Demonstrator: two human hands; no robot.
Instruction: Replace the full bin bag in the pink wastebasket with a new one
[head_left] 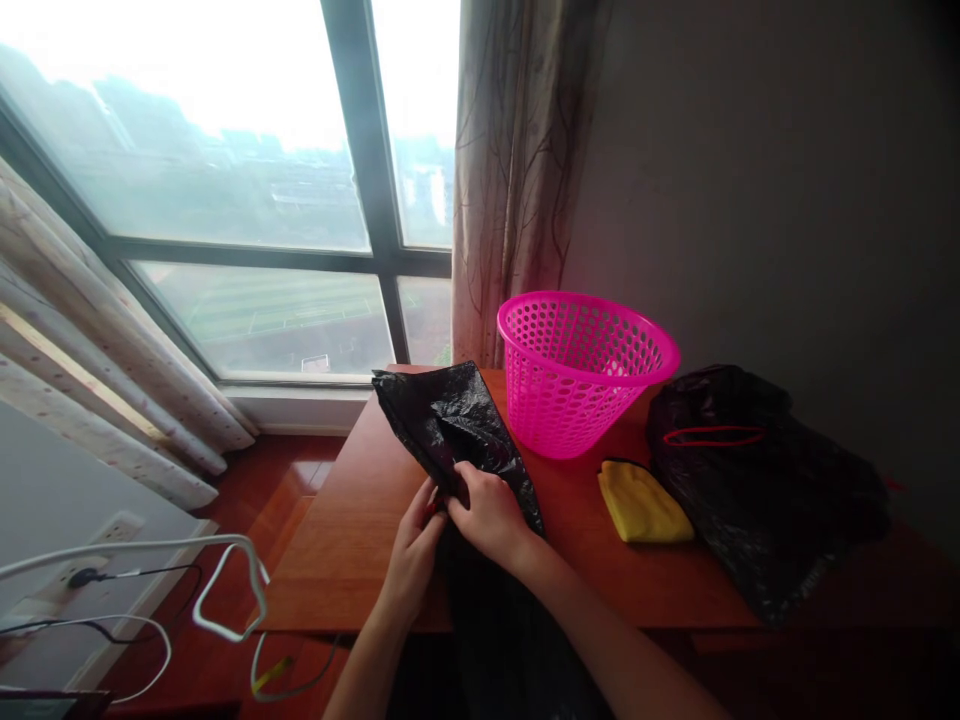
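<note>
A folded black plastic garbage bag (480,425) stretches over the wooden table's near edge, its lower part hanging down in front of me. My left hand (415,535) pinches its left edge, where a bit of red shows between the fingers. Right beside it, my right hand (487,505) grips the same edge with thumb and fingers closed. Behind the bag stands a bright pink perforated plastic basket (577,400), upright, with its wide rim up. To the right of my hands lies a folded yellow cloth (646,503).
Another black bag (772,500) with a red drawstring lies bunched on the right of the table (337,540). A window (262,180) with curtains (517,150) is behind. White tubing (225,625) and cables are at lower left, near a wall socket (116,530).
</note>
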